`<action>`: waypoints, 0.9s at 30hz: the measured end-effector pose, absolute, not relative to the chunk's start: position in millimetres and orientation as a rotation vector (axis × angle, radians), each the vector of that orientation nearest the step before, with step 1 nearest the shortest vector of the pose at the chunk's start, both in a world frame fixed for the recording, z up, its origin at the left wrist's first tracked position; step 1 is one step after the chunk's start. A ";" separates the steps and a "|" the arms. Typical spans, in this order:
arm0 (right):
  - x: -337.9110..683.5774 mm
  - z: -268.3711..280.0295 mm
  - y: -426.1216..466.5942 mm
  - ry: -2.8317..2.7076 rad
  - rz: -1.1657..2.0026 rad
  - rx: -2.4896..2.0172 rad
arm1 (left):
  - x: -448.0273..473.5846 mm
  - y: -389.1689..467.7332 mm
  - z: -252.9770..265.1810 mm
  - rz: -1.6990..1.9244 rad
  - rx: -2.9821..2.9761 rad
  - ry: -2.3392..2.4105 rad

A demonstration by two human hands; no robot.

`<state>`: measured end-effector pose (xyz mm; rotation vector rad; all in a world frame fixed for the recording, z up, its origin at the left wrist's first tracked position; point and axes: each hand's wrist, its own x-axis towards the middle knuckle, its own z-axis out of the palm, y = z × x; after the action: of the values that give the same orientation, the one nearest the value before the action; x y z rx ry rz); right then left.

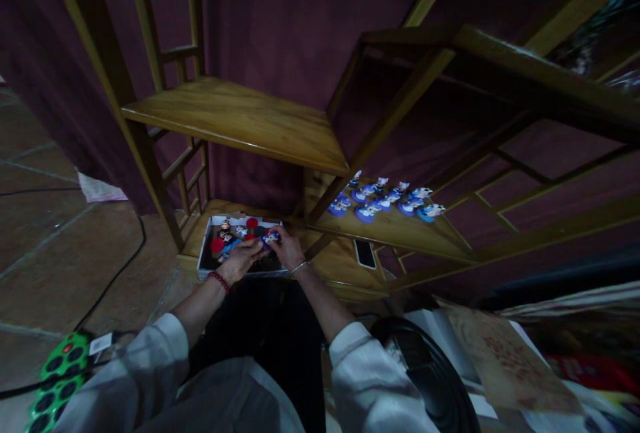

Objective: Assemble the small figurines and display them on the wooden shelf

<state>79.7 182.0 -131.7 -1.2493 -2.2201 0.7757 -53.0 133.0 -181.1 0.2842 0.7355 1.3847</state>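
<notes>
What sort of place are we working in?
Possibly a home or small shop: a wooden shelving unit displaying small figurines, a dark purplish curtain and tiled floor.

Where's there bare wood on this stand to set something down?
The higher shelf above the box looks bare. So do the figurine shelf's near edge and the lower board between box and phone. It's crowded inside the box, among the shelf figurines, and where left hand and right hand hold one figurine.
</notes>
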 end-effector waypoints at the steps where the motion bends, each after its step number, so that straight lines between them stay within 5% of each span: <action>1: 79.5 -130.5 181.4 -2.238 0.762 -1.233 | -53.3 132.6 -182.1 1.388 0.281 0.732; 27: 55.9 -130.4 171.6 -2.168 0.535 -1.676 | -49.9 128.2 -179.2 1.384 0.254 0.876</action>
<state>55.9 171.6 -130.4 -1.6763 -2.1679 0.5354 -49.9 128.2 -179.2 0.2545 0.8758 1.3837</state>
